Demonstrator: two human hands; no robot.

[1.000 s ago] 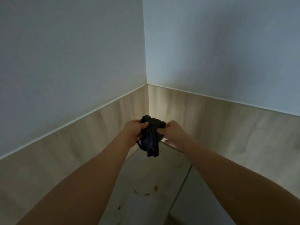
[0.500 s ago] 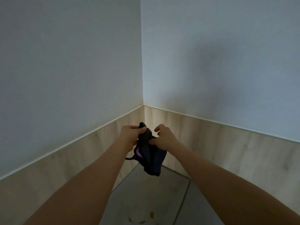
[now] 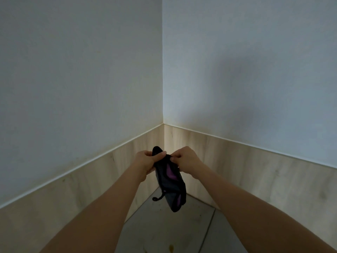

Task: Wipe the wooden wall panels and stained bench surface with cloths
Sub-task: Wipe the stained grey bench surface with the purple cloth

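No wiping shows yet: the left hand (image 3: 149,160) and right hand (image 3: 186,157) both pinch the top of the dark cloth (image 3: 170,185), held in the air before the corner panels (image 3: 116,161), with brown stains (image 3: 171,247) left on the table (image 3: 164,227). Since half a second ago the hands have closed together and the cloth hangs longer.

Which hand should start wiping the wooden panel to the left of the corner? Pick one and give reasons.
Left, probably. The left hand already grips the dark cloth and is nearer the left wooden panel. The right hand only pinches the cloth's top edge and would have to cross over.
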